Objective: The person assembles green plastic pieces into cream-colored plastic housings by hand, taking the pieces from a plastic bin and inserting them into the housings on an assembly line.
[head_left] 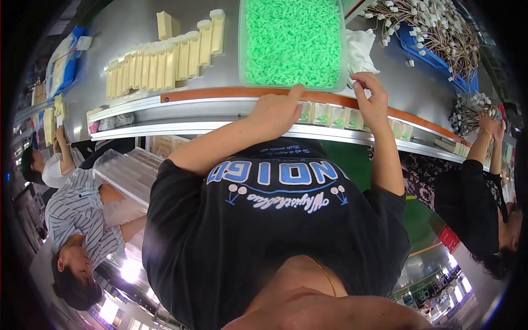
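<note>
Cups: the small clear cups (339, 117), green inside, sit in a channel along the front edge of the bench (132, 33), between the orange strip (220, 94) and the silver rail (192, 130).
Row's axis: left to right, parallel to that front edge; the near end of the row shows at the left hand (275, 114), and it runs on past the right hand (376, 102).
Tub: the tub (242, 60) of green bits (294, 41) stands just behind the strip, beyond the cups; its far end is cut off, so I cannot tell its long axis.
Left hand: over the front edge, index finger stretched to the middle of the tub's front rim, the other fingers bent beside the leftmost cup; whether it touches either I cannot tell.
Right hand: above the strip, just off the tub's front right corner, thumb and fingers curled near one another; whether anything is pinched I cannot tell.
Hands: well apart, the middle cups between them.
Nearer: left for the leftmost cup, right for the tub's right corner and the white cloth (360, 49).
Bars: the cream bars (159, 69) stand left of the tub.
</note>
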The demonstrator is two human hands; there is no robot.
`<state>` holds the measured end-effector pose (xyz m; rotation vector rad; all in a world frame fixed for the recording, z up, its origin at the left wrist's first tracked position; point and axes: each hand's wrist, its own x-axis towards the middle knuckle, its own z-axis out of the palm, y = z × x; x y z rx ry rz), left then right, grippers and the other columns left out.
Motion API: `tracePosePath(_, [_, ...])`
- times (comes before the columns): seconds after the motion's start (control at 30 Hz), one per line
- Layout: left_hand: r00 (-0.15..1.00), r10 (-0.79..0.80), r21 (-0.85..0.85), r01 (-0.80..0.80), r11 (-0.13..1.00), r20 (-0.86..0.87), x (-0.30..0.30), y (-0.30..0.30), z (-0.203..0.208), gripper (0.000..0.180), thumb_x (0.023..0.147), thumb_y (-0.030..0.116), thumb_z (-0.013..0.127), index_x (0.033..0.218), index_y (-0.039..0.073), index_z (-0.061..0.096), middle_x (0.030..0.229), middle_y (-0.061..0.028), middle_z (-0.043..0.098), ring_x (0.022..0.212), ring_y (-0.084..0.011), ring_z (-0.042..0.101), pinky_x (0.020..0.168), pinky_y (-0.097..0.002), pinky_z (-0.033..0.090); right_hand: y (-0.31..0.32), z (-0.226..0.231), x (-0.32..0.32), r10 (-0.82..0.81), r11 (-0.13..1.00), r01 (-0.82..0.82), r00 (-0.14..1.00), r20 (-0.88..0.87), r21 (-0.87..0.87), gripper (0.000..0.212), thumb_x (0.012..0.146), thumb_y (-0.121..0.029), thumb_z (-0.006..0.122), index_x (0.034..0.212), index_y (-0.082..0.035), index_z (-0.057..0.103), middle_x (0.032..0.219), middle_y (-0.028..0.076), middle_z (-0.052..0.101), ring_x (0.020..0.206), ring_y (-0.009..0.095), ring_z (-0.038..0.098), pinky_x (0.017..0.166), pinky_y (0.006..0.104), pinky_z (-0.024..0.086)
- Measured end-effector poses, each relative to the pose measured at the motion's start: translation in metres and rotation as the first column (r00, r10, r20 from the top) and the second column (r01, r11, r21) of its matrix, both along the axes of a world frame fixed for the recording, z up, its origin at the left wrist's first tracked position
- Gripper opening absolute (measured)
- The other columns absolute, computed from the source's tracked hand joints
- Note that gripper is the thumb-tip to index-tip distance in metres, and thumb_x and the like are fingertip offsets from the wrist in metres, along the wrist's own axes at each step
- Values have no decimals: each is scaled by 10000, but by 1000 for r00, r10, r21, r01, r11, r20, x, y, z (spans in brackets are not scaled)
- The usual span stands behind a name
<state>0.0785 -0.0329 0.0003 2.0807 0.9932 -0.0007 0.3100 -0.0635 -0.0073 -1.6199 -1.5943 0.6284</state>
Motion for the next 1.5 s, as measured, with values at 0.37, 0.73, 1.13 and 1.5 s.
tracePosePath(0.37, [819, 452, 146, -525, 838, 354, -101, 102, -3, 243, 809, 148, 478, 1045, 108, 519, 703, -102, 569, 656, -262, 556, 635, -354, 440, 6, 22, -20, 3, 996, -2, 1000, -8, 93, 151, 780, 15, 508, 915, 9, 576, 915, 82, 552, 784, 146, 518, 712, 238, 415])
tracePosePath(0.73, [892, 312, 583, -70, 809, -326, -101, 275, -122, 399, 693, 247, 586, 1070, 143, 506, 1054, -81, 514, 1030, -265, 463, 848, -428, 347, 28, 26, -39, 130, 991, -130, 991, 20, -38, 185, 755, 48, 501, 924, 4, 562, 875, 88, 538, 730, 162, 515, 652, 239, 424])
tracePosePath(1.13, [277, 546, -392, -455, 799, 791, -150, 194, 29, 301, 768, 97, 556, 1046, 37, 456, 843, -105, 572, 802, -217, 579, 709, -305, 479, 112, -45, -73, 595, 804, -537, 728, 341, -255, 221, 731, -19, 501, 943, -37, 558, 911, 130, 534, 849, 296, 526, 732, 376, 430])
tracePosePath(1.5, [166, 924, -938, 117, 328, 344, -92, 86, -28, 298, 845, 290, 500, 1001, 45, 437, 814, -166, 564, 621, -196, 554, 523, -280, 486, 126, -60, -105, 753, 657, -558, 452, 479, -506, 148, 717, -14, 467, 834, -27, 556, 854, 163, 545, 832, 325, 547, 702, 404, 449])
